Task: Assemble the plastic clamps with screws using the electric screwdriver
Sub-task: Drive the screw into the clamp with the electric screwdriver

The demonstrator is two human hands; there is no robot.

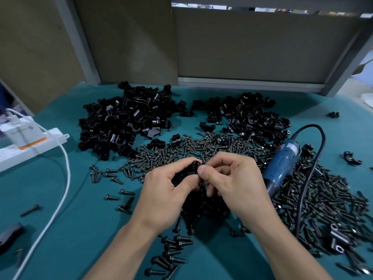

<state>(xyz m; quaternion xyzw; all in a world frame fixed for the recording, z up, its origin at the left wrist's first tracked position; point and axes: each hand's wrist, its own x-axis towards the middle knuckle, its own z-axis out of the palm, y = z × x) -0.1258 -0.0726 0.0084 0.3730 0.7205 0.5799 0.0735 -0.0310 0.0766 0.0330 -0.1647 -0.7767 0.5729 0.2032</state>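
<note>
The small black plastic clamp sat right between both hands, held up just above the middle of the table. The left hand gripped it from the left, thumb and fingers curled round its body. The right hand had its fingers curled too, with thumb and forefinger pinching at the clamp's upper right end. Couldn't tell if a screw was in that pinch, too dark and small.

Under and beyond the hands was a big spread of dark metal screws, running off toward the right edge. The blue electric screwdriver lay on those screws just to the right of the right hand, not touched, its black cord looping around it.

Further back were two heaps of loose black clamp parts, one on the left and one on the right. All of it was on a teal table mat, with a white power strip and white cable off at the left.
</note>
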